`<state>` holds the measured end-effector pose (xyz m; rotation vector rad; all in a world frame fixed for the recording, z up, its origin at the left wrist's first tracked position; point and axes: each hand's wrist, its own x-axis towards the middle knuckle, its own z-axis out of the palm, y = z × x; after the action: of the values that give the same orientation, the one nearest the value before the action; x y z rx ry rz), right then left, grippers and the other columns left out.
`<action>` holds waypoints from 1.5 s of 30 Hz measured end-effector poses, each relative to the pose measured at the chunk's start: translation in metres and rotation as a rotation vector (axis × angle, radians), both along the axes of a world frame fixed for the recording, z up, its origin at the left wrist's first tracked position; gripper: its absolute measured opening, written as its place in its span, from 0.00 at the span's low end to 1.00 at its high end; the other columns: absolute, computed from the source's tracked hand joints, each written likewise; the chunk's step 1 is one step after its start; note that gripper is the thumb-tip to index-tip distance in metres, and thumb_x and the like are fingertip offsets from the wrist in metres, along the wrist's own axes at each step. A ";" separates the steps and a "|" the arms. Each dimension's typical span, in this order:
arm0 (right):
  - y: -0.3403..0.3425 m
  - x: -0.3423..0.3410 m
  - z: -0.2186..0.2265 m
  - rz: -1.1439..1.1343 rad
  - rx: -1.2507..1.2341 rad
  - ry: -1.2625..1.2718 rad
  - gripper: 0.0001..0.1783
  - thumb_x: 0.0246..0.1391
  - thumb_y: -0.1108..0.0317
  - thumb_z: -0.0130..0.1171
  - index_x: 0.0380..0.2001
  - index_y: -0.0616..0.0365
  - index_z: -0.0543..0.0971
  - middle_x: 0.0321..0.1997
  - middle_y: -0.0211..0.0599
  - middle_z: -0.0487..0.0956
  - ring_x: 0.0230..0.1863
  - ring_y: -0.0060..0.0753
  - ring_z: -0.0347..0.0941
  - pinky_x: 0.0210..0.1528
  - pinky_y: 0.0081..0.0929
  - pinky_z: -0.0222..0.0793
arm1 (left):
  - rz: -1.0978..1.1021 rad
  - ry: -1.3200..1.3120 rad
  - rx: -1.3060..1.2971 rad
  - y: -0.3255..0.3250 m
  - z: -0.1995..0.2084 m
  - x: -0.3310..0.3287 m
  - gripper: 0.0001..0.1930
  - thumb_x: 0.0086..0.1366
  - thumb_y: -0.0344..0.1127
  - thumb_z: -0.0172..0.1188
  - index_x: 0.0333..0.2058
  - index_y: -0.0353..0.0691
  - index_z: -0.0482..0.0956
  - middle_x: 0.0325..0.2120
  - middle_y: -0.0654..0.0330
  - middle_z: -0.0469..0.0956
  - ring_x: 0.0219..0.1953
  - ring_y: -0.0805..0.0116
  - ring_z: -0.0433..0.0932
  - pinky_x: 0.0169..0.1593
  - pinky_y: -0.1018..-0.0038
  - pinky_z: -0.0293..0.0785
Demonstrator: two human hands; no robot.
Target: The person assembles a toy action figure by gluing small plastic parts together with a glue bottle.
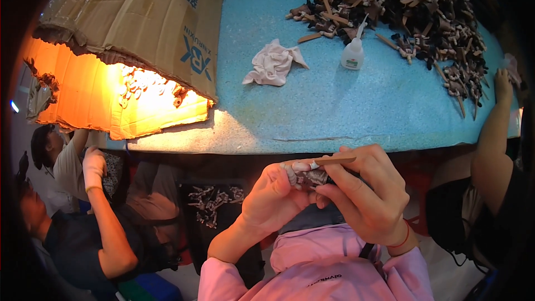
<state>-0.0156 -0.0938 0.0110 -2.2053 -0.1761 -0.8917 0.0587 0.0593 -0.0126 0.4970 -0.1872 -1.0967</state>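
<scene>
Just in front of the table's near edge, my left hand (266, 199) is closed around a small figurine (305, 178) with grey-brown and pale parts. The fingers of my right hand (372, 198) pinch the figurine from the other side. A flat brown stick-like piece (339, 160) lies along its top, by my right fingers; whether it is joined to the figurine I cannot tell. Fingers hide much of the figurine. Below and left of my hands, a dark tray (195, 239) bears several small grey figure parts (214, 202).
On the blue table (267, 114) are a crumpled pale cloth (275, 64), a white squeeze bottle (353, 54) with a thin nozzle and a large figurine heap (401, 5). A cut-open cardboard box (139, 17), lit inside, stands left. People (72, 239) sit left; a person's arm (493, 139) reaches in right.
</scene>
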 end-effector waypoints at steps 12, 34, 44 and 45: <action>0.002 -0.003 0.003 -0.067 -0.065 -0.022 0.16 0.34 0.71 0.66 0.28 0.68 0.76 0.27 0.39 0.73 0.26 0.38 0.71 0.26 0.27 0.72 | -0.030 0.143 -0.026 -0.002 -0.004 -0.004 0.27 0.63 0.53 0.44 0.47 0.32 0.67 0.37 0.53 0.73 0.38 0.61 0.73 0.34 0.63 0.73; -0.002 -0.018 -0.003 -0.027 0.002 -0.076 0.19 0.33 0.79 0.67 0.35 0.69 0.77 0.33 0.46 0.76 0.28 0.32 0.77 0.27 0.19 0.73 | 0.632 -1.372 0.692 -0.005 0.018 -0.010 0.14 0.46 0.22 0.64 0.35 0.30 0.76 0.27 0.59 0.72 0.26 0.76 0.71 0.29 0.83 0.68; 0.002 -0.020 -0.003 0.010 0.065 -0.057 0.19 0.33 0.80 0.67 0.35 0.65 0.78 0.36 0.47 0.76 0.30 0.33 0.77 0.30 0.19 0.74 | 0.653 -1.361 0.618 0.000 0.023 -0.009 0.11 0.50 0.24 0.63 0.35 0.31 0.78 0.26 0.56 0.76 0.26 0.73 0.73 0.30 0.82 0.68; 0.001 -0.021 -0.004 0.010 0.088 -0.057 0.19 0.32 0.80 0.67 0.35 0.65 0.78 0.36 0.47 0.76 0.31 0.34 0.77 0.30 0.20 0.74 | 0.633 -1.319 0.595 0.001 0.023 -0.009 0.11 0.50 0.25 0.63 0.34 0.31 0.79 0.26 0.56 0.76 0.27 0.73 0.73 0.30 0.82 0.68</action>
<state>-0.0364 -0.0925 0.0068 -2.0978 -0.1722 -0.9397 0.0501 0.0605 0.0102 1.6490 -0.7942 -0.0328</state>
